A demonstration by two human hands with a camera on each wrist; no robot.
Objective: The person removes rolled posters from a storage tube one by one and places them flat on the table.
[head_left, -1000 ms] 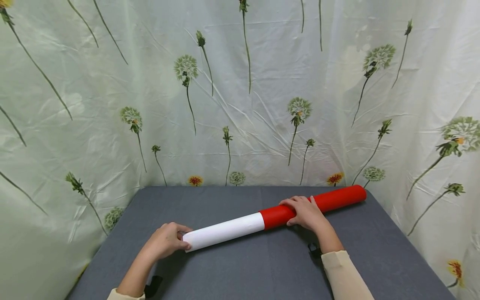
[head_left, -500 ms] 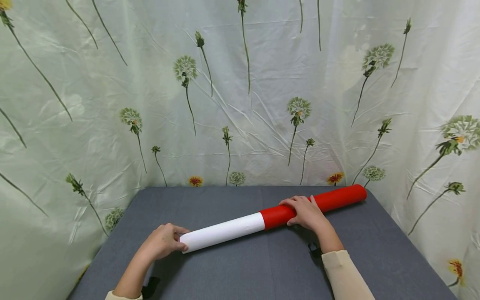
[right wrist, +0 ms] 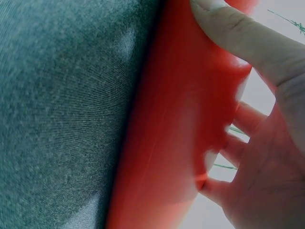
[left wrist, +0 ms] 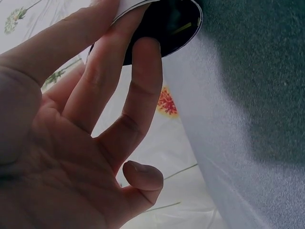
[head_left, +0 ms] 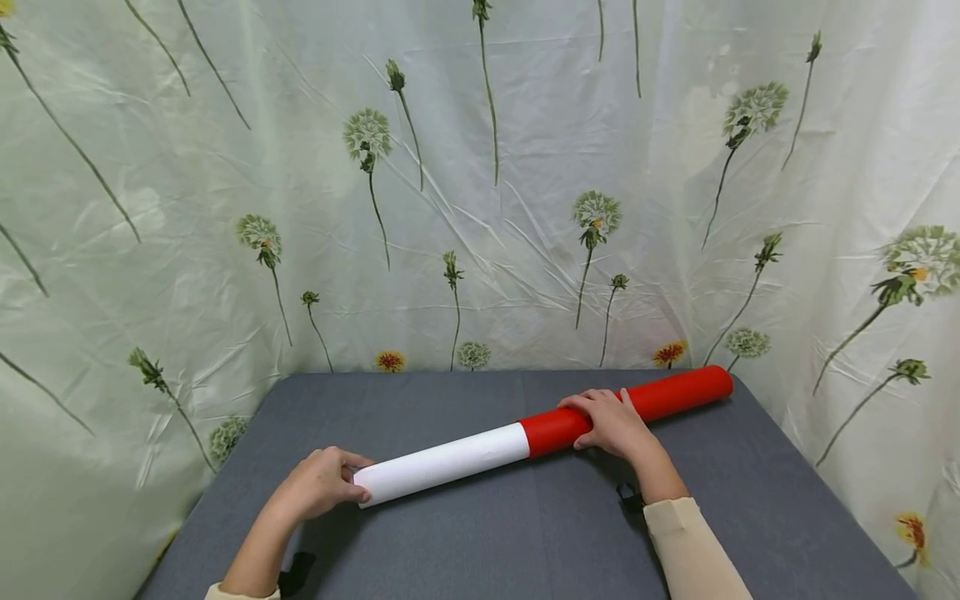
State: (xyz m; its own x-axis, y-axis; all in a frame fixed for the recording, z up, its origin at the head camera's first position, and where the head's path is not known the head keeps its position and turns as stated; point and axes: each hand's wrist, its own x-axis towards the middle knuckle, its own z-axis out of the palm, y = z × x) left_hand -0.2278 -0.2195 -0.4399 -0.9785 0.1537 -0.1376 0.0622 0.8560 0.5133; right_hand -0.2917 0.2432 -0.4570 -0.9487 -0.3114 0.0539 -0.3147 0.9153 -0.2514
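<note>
Left hand (head_left: pixel 318 483) is pinching the left end of a white tube (head_left: pixel 442 462), thumb on the near side and fingers on the far side, wrist coming out of a cream sleeve (head_left: pixel 238 593) at the bottom edge. Some small black thing (head_left: pixel 298 573) sits right under that wrist, can't really make out what. Going by the left wrist cam, that tube end is open and dark inside, with one fingertip right at the opening and the little finger curled off to the side, touching nothing.

Moving right, the white tube slants away from the person over the grey worktop (head_left: pixel 450 550) and meets a fatter red tube (head_left: pixel 678 392) around the middle. Looks like one continuous line; how far the white goes inside, if it does, can't tell. Next up, the right hand (head_left: pixel 611 425) is wrapped over the red tube partway along, thumb on the near side, fingers over the top and a bit apart. Its sleeve (head_left: pixel 693 550) is cream too. The red tube's far end reaches the back right corner of the worktop, right by the pale dandelion-print curtain (head_left: pixel 840 275).
</note>
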